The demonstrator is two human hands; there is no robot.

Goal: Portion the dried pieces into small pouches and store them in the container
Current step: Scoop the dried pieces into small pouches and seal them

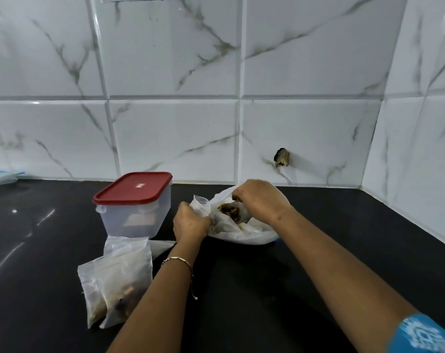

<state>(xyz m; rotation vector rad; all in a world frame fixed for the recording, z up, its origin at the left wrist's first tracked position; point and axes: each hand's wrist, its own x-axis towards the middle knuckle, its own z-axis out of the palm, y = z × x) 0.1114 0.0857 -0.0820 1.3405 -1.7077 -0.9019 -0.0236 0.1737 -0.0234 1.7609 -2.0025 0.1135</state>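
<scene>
Two hands meet near the tabletop's (241, 289) back edge: the left hand (190, 221) grips a small pouch (200, 203), mouth up; the right hand (260, 201) has its fingers (239, 193) pinched on dried pieces (230, 210) inside the white bag (246, 235). Better to hold the pouch mouth wide, touching the bag. Filled pouches (114, 284) lie before the lidded container (136, 210) on the glossy black tabletop, marble-look tiles (170, 138) behind.

There is only one view, from a camera worn on the person's head. It looks forward and down, from quite near, over the black counter (267, 289) to the tiled wall (178, 123). The view's middle falls just right of the container (134, 212); the wall corner is far right of it.
</scene>
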